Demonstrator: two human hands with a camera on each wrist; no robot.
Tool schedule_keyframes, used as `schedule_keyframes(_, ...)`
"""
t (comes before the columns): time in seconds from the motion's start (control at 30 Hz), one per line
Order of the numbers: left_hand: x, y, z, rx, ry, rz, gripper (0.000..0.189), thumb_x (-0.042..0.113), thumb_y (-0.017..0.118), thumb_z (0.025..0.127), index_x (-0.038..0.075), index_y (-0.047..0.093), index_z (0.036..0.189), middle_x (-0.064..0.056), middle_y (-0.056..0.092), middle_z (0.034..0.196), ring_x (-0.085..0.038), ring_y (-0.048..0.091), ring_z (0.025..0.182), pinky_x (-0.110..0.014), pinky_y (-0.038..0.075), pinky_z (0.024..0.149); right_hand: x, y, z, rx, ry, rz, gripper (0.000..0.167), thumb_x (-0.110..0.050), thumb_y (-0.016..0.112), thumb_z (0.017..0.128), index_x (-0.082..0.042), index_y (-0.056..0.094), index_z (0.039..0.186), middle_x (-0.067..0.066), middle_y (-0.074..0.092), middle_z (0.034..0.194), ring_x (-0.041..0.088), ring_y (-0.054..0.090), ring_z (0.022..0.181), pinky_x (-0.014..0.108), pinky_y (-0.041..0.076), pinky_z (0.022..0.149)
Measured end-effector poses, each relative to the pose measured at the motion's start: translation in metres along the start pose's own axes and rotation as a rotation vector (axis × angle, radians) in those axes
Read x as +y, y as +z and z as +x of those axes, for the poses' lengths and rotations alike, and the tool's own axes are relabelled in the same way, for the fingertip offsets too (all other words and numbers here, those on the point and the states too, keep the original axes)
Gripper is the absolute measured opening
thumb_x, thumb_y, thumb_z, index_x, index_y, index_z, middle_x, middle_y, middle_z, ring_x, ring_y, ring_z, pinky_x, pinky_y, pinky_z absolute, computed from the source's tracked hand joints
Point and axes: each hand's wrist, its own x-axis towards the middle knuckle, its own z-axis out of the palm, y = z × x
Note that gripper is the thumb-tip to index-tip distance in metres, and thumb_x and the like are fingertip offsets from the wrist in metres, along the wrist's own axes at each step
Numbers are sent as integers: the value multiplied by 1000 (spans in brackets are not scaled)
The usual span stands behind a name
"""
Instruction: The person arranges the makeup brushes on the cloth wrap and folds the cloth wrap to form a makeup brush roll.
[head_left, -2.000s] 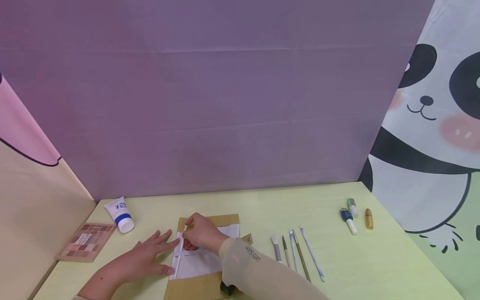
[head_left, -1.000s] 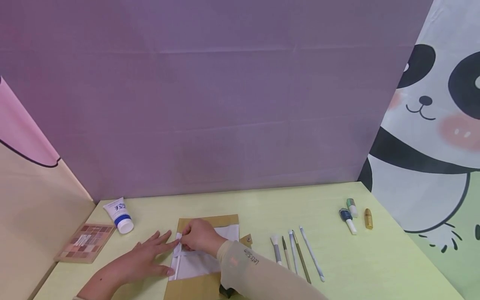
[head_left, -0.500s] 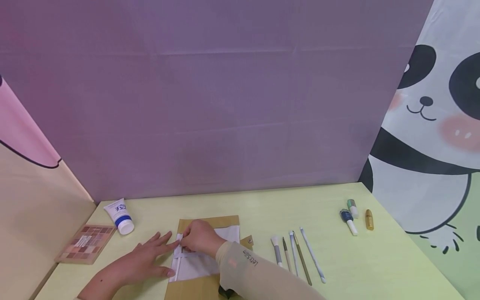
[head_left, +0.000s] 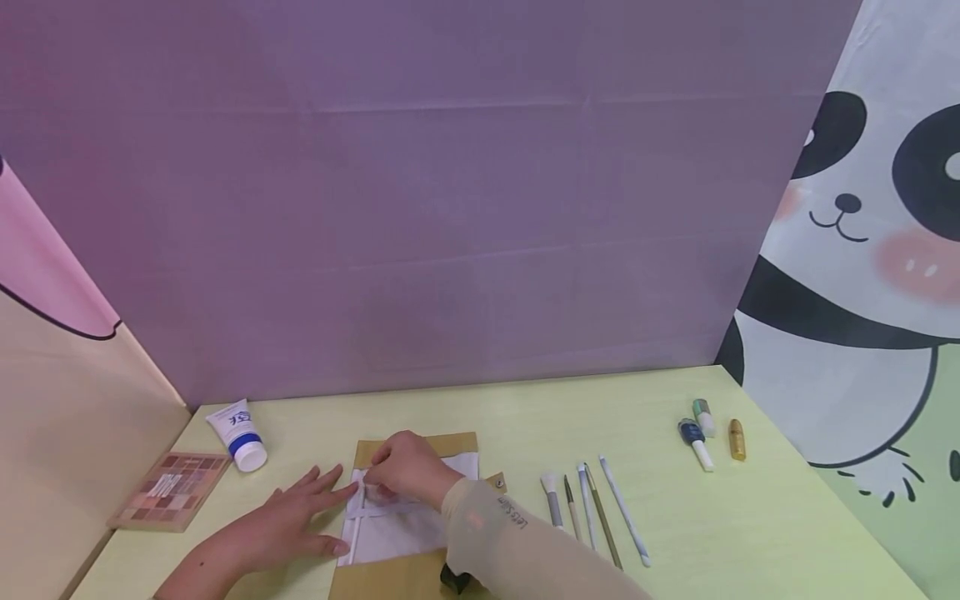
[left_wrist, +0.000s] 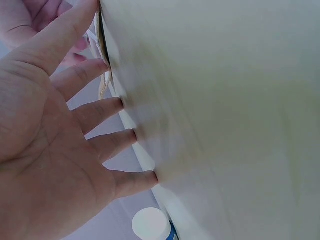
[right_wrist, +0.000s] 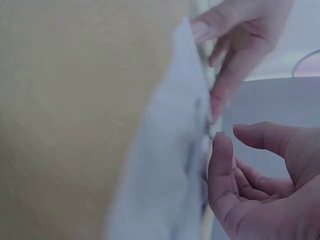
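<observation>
A tan case (head_left: 397, 581) with white lining lies opened out on the table, a snap tab (head_left: 497, 482) at its right. A thin white stick (head_left: 356, 537) lies along the lining's left side, passing under a white cross strap (head_left: 397, 508). My left hand (head_left: 296, 518) rests flat with fingers spread, index and thumb tips at the case's left edge. Over the upper end of the stick is my right hand (head_left: 411, 468), fingers bent. In the right wrist view a small gap shows between the right hand's thumb and index fingertips (right_wrist: 222, 145), with nothing visible in it.
Several brushes and sticks (head_left: 600, 508) lie right of the case. A black object (head_left: 453, 578) sits under the right forearm. Left are a cream tube (head_left: 238, 435) and an eyeshadow palette (head_left: 171, 492). Nail polish bottles (head_left: 696, 442) and a gold tube (head_left: 737, 439) lie far right.
The white stick has slid down under the strap and lies closer to the left edge. My right hand moved down with it, then slightly up and right. The left hand has stayed put.
</observation>
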Motion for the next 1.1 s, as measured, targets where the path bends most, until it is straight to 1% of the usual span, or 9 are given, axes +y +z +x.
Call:
schedule_keyframes(0.1,0,0,0,-1,-3,-1,83,48,86,85,12,58,155,-30,36,170,-66,21,156,-95,19,106,-2,-12,-2,-7,-23,40,13,-16,83,92,-10,76,101,1,77,83,12,71,66,27,61,70)
schedule_keyframes(0.2,-1,1,-1,2,-3,2,84,49,86,85,13,58,155,-30,36,170,-66,21,156,-94,20,107,-6,-29,-8,-16,-58,76,17,-16,82,93,-7,76,107,2,78,88,14,73,69,34,65,74)
schedule_keyframes(0.33,-2,2,-1,7,-4,19,85,50,85,85,14,56,156,-30,35,170,-66,22,156,-94,19,108,-6,-59,-19,-22,-103,101,26,-17,82,93,-5,74,115,7,79,93,21,77,76,41,68,80)
schedule_keyframes(0.47,-3,2,-3,5,-10,28,85,50,84,85,14,55,157,-30,34,171,-67,21,155,-95,17,108,-1,-91,-30,-26,-118,133,32,-19,82,94,-5,73,121,10,80,100,30,80,85,41,68,82)
schedule_keyframes(0.57,-3,2,-4,9,2,24,85,50,83,86,14,54,157,-30,34,171,-67,20,155,-95,16,107,8,-114,-39,-27,-123,145,35,-19,80,95,-4,71,125,13,81,102,33,81,86,42,68,82)
schedule_keyframes(0.77,-1,2,-4,13,12,34,86,51,83,86,14,53,158,-31,34,170,-68,21,155,-96,17,106,33,-150,-60,-19,-92,140,37,-15,78,95,-1,68,128,19,81,104,27,80,77,44,68,82)
schedule_keyframes(0.9,0,1,-6,15,18,28,87,52,83,86,13,54,158,-31,34,170,-68,21,155,-96,17,106,53,-166,-71,-11,-63,105,41,-14,76,95,4,66,131,19,81,106,32,81,81,41,68,79)
schedule_keyframes(1.0,0,2,-6,18,26,17,86,53,82,86,14,54,158,-31,34,171,-67,20,155,-95,17,107,67,-175,-79,3,-45,62,46,-15,75,96,8,64,134,20,81,109,31,81,80,39,68,75)
schedule_keyframes(1.1,1,2,-5,20,29,15,86,53,82,86,14,54,158,-31,34,171,-66,20,156,-95,16,107,80,-182,-85,22,-27,12,48,-15,75,96,10,63,135,19,81,106,26,80,76,37,68,72)
